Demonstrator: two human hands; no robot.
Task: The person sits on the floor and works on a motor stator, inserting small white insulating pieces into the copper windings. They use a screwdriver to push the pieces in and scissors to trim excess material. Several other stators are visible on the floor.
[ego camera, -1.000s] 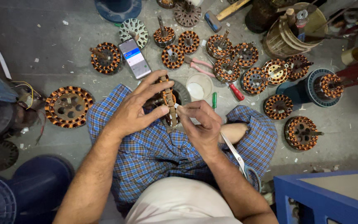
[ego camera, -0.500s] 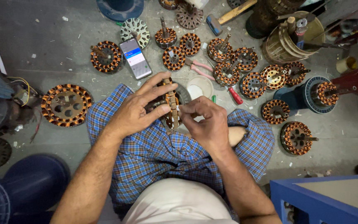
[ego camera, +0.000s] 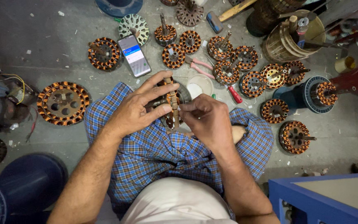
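My left hand (ego camera: 139, 108) grips a round motor stator (ego camera: 171, 101) with copper-coloured coils, held on edge above my lap. My right hand (ego camera: 206, 120) has its fingertips pinched at the stator's near rim; what they pinch is too small to make out. Both hands hover over a blue checked cloth (ego camera: 154, 149) that covers my crossed legs.
Several copper-wound stators (ego camera: 64, 103) lie on the grey floor around me. A phone (ego camera: 134, 55) lies screen-up ahead, beside pink-handled pliers (ego camera: 199, 68), a red-handled screwdriver (ego camera: 233, 93) and a small white bowl (ego camera: 199, 85). A blue box (ego camera: 324, 199) stands at lower right, a wire spool (ego camera: 289, 37) at upper right.
My right hand has drawn in from a spread pull with a white strip to a tight pinch at the stator. The left hand keeps its hold.
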